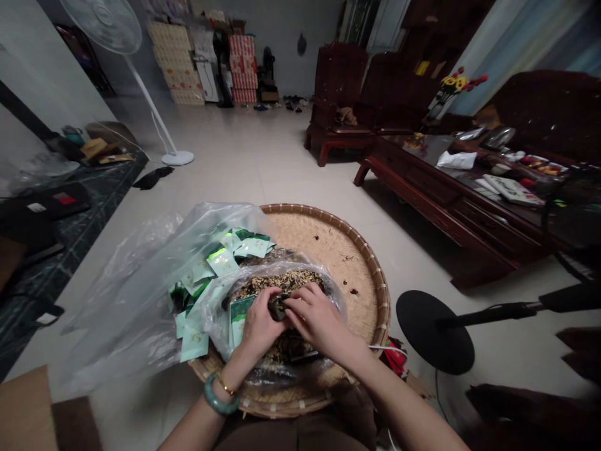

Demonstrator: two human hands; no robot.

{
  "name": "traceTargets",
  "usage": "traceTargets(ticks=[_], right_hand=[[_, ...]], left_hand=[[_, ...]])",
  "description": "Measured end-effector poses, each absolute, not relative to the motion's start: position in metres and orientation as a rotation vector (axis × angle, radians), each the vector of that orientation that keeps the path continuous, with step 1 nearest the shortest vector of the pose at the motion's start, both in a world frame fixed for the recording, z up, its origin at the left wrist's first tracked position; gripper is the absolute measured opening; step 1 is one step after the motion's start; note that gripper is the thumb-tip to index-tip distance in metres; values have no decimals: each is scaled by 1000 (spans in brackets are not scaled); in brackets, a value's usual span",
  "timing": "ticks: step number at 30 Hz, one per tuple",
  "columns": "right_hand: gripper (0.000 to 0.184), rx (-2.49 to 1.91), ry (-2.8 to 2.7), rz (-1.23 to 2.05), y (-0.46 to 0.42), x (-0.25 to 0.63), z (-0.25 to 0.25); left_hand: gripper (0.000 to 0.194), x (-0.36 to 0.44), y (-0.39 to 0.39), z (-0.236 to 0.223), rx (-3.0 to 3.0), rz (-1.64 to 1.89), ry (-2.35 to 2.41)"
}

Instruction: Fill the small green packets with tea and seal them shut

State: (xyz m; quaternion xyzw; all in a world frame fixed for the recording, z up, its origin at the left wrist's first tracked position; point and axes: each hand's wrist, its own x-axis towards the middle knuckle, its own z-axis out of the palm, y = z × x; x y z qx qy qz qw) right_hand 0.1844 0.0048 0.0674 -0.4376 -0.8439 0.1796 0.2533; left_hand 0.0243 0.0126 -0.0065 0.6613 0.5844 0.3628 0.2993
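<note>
My left hand (261,318) is curled round a small dark thing (278,307) with yellowish flecks; its kind is hard to make out. The fingertips of my right hand (314,313) pinch at its upper right edge. Both hands are over an open clear plastic bag (335,294) of loose, grain-like dry mix (300,277), pale and dark. Beside my left hand, green packets (240,311) stand inside the bag's left part. More pale green sachets (223,262) spill from a large clear plastic bag (154,282) to the left. Everything rests on a round woven bamboo tray (359,250).
A few dark scraps (354,292) lie on the tray's right side. Right of it stands a black round stand base (434,329). A low wooden table (422,188) is beyond, and a white fan (177,158) stands at the back left. Cardboard (28,407) sits front left.
</note>
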Motion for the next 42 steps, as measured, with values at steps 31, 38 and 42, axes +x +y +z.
traceTargets(ticks=[31,38,42], right_hand=[[22,-1014,-2167,670,16,175,49],[17,-1013,-1853,787,18,189,60],[18,-962,-1827,662,17,190,60]], left_hand=[[34,16,14,3,1787,832,1340],[40,7,16,3,1754,752,1295],[41,8,16,1,1755,777,1309]])
